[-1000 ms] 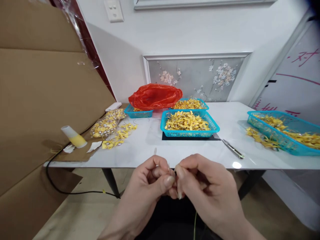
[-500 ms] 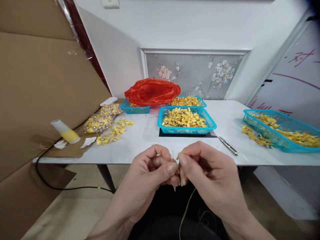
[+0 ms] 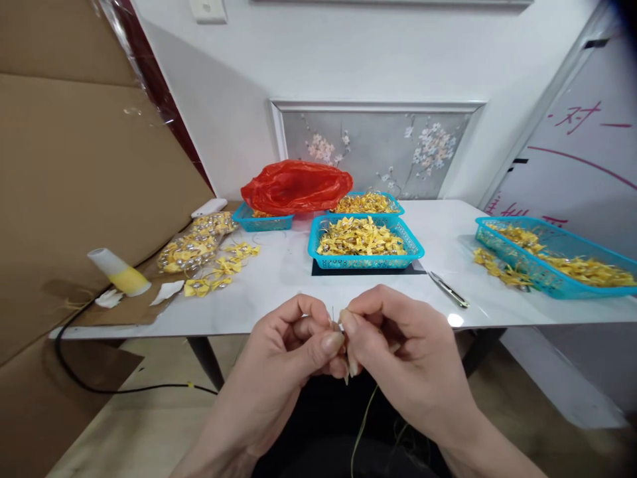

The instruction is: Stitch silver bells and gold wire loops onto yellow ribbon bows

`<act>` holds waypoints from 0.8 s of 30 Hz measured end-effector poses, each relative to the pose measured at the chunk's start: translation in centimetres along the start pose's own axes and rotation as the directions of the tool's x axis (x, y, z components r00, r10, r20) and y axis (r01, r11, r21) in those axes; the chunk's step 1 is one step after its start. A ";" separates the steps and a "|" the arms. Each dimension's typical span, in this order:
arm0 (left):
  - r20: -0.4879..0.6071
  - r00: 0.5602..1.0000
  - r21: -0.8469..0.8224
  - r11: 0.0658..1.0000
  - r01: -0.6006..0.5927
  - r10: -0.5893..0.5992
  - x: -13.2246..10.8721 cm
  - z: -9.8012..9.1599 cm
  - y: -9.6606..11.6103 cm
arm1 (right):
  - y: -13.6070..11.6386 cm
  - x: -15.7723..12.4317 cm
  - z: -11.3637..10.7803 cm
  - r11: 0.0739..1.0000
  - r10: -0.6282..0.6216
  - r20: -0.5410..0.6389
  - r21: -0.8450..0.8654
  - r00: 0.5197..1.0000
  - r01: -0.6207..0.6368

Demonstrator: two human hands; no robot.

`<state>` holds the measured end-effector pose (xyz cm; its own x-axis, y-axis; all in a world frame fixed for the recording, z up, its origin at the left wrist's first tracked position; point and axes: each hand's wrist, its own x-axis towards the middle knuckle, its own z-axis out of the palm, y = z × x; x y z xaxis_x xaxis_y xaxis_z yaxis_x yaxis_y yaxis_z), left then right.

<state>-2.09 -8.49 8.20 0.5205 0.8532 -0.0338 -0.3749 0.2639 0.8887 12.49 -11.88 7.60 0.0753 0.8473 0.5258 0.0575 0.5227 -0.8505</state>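
Note:
Both hands meet in front of the table's near edge, fingertips almost touching. My left hand [image 3: 293, 355] is closed, thumb against fingers, on a thin upright needle [image 3: 333, 313] whose top shows above the thumb. My right hand [image 3: 398, 358] is pinched close beside it; what lies between its fingertips is mostly hidden. Below the joined fingers a small pale pointed tip [image 3: 347, 380] sticks out. A yellow-green thread [image 3: 364, 421] hangs from under my right hand down over dark clothing.
Blue baskets [image 3: 365, 263] hold yellow ribbon pieces with beads; another basket [image 3: 552, 282] stands right. A red plastic bag [image 3: 293, 188] covers part of a rear one. A utility knife [image 3: 448, 290] lies on the white table [image 3: 269, 295]. Left are bagged pieces [image 3: 186, 252] and a cone [image 3: 119, 272].
The camera view has shifted slightly, so the table items sit a little further left. Both hands keep their pinched grip, with the right fingertips still close to the needle.

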 end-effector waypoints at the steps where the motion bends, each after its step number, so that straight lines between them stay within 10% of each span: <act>1: 0.003 1.000 -0.001 1.000 -0.002 0.002 0.0 0.0 0.0 | 0.0 0.0 0.0 1.000 0.003 0.001 0.001 1.000 -0.003; 24: -0.022 1.000 0.013 1.000 0.007 -0.007 -0.2 -0.2 -0.3 | 0.0 0.1 0.0 0.999 0.045 0.032 0.013 0.998 -0.045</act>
<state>-2.22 -8.71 7.85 0.5063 0.8609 -0.0500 -0.3607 0.2641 0.8945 12.48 -11.76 7.62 0.0454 0.8724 0.4867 0.0410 0.4852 -0.8735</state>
